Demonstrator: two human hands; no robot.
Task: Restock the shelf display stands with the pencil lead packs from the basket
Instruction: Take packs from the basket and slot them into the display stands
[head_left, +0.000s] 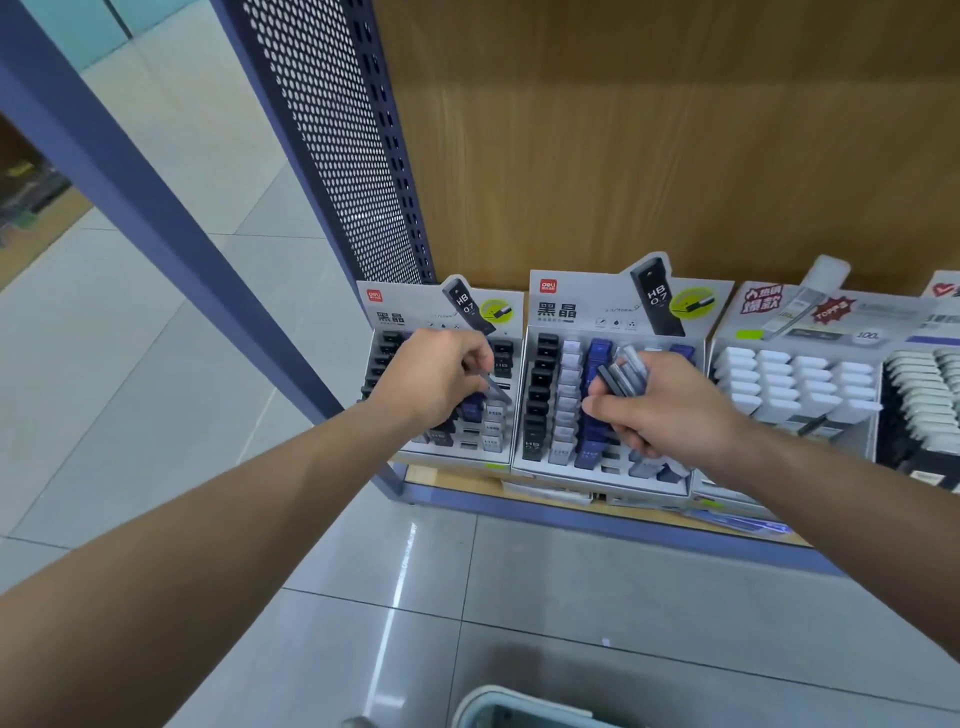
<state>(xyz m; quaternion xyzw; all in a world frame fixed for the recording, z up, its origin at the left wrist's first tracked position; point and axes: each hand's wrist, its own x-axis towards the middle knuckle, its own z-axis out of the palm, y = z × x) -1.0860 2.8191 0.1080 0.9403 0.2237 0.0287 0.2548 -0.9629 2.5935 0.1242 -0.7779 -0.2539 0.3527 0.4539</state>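
Observation:
Two grey card display stands with rows of black, grey and blue lead packs sit on the low shelf: the left stand (415, 312) and the middle stand (582, 312). My left hand (436, 379) hovers over the left stand and pinches one grey lead pack (497, 388) above its rows. My right hand (670, 410) is over the middle stand and grips a fanned bunch of grey lead packs (626, 371). The pale basket (498, 706) shows only its rim at the bottom edge, on the floor.
A third stand (800, 384) with white packs and a fourth stand (919, 405) at the right edge fill the shelf. A blue perforated upright (337, 145) and a slanting blue post (156, 208) stand to the left. Glossy floor tiles lie below the shelf's edge (623, 519).

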